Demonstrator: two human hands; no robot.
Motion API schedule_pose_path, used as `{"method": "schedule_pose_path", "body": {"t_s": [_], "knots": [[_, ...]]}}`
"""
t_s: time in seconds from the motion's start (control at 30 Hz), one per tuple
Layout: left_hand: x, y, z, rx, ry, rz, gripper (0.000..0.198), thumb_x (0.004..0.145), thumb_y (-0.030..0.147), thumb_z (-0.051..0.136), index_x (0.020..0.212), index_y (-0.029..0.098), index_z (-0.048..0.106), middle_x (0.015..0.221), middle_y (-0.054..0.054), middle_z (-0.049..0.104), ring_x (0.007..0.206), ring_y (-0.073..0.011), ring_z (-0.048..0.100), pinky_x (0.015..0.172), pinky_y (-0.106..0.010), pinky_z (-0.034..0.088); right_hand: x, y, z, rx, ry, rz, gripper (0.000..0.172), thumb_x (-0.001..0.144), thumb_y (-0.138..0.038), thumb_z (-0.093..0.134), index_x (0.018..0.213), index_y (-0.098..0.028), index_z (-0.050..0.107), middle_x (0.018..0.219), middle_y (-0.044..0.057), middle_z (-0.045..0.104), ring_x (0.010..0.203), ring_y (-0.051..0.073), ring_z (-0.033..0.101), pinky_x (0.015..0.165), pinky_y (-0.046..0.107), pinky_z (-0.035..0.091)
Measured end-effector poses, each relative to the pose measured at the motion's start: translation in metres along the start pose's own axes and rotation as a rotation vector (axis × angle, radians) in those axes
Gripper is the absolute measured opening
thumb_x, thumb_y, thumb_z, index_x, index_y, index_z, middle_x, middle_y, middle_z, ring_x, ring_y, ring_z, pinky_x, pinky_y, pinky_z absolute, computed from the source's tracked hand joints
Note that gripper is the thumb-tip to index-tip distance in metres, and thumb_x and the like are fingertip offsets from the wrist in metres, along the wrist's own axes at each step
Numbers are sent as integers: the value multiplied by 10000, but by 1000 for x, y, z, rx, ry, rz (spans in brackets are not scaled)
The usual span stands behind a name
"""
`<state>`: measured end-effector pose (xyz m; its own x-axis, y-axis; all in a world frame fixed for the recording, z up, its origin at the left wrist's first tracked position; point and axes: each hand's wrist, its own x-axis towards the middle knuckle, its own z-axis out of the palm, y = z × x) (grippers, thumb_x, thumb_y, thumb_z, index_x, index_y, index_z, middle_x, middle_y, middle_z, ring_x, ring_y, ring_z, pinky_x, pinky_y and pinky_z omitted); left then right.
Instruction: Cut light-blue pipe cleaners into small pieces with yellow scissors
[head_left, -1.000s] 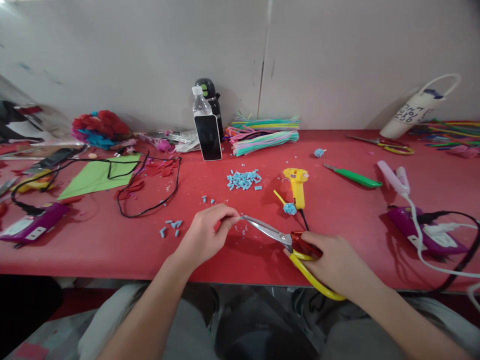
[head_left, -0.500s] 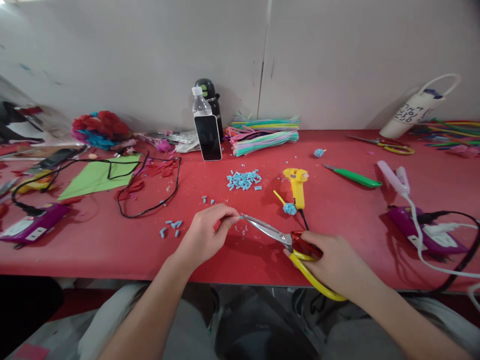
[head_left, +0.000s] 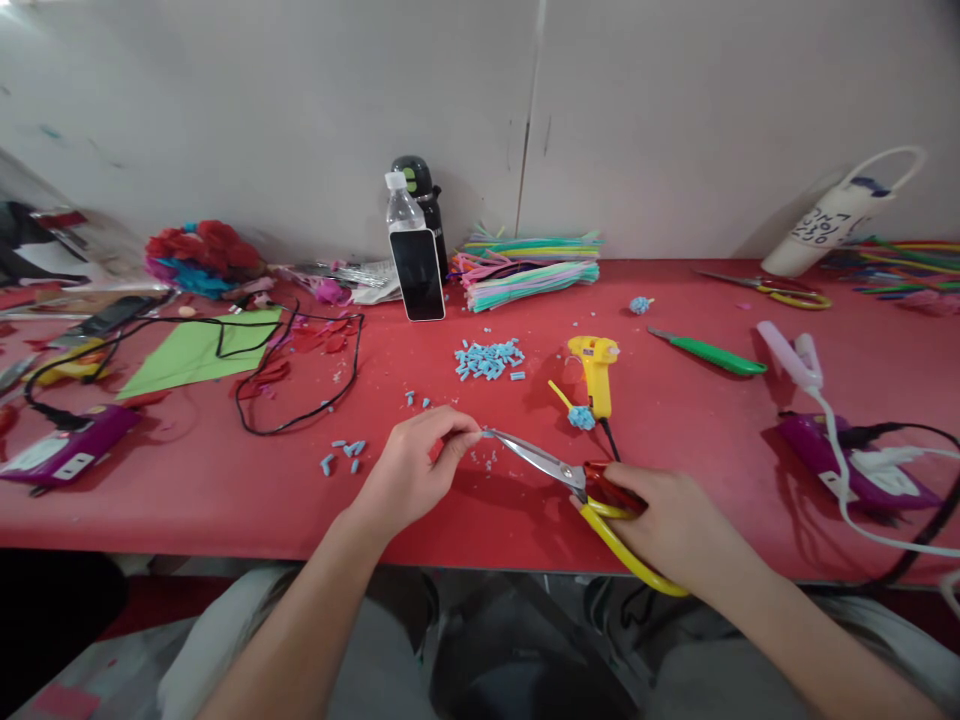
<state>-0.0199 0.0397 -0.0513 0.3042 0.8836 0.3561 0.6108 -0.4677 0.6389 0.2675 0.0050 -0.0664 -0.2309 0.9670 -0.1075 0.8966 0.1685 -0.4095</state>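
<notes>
Between thumb and forefinger, my left hand (head_left: pixel 416 465) pinches a small light blue piece (head_left: pixel 486 433), mostly hidden by the fingertips. My right hand (head_left: pixel 667 525) is closed around the red and yellow handles of a pair of scissors (head_left: pixel 536 457). The blade tips meet the blue piece right at my left fingertips. Tiny pale scraps lie on the red table beneath the blades. Beyond my hands is a pile of short light blue pieces (head_left: pixel 489 360), with several more loose pieces (head_left: pixel 351 450) left of my left hand.
A yellow glue gun (head_left: pixel 596 375) stands behind the scissors, a blue cluster (head_left: pixel 581 417) beside it. A green-handled knife (head_left: pixel 712 355) lies to the right. A phone (head_left: pixel 418 275) leans on bottles by bundled pipe cleaners (head_left: pixel 532 285). Purple power strips (head_left: pixel 825 450) and cables lie at both sides.
The scissors' handles have drawn slightly closer together, with the blades still at the blue piece. My left hand stays nearly in place.
</notes>
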Motion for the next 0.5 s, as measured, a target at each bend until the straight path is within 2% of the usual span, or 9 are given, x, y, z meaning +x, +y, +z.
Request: {"method": "schedule_pose_path", "body": {"t_s": [0.13, 0.5], "knots": [[1, 0, -1, 10, -11, -3, 105, 943, 208, 539, 883, 198, 624, 829, -5, 678, 745, -121, 609, 722, -229, 455, -1, -1, -1, 0, 29, -20, 233, 825, -412, 591, 685, -240, 521, 567, -12, 555, 502, 153, 490, 492, 243, 274], [0, 0, 0, 8, -3, 6, 106, 947, 210, 535, 885, 195, 620, 842, -11, 680, 753, -125, 614, 726, -234, 455, 0, -4, -4, 13, -27, -1, 238, 832, -397, 560, 665, -235, 506, 591, -7, 580, 524, 149, 497, 503, 244, 273]]}}
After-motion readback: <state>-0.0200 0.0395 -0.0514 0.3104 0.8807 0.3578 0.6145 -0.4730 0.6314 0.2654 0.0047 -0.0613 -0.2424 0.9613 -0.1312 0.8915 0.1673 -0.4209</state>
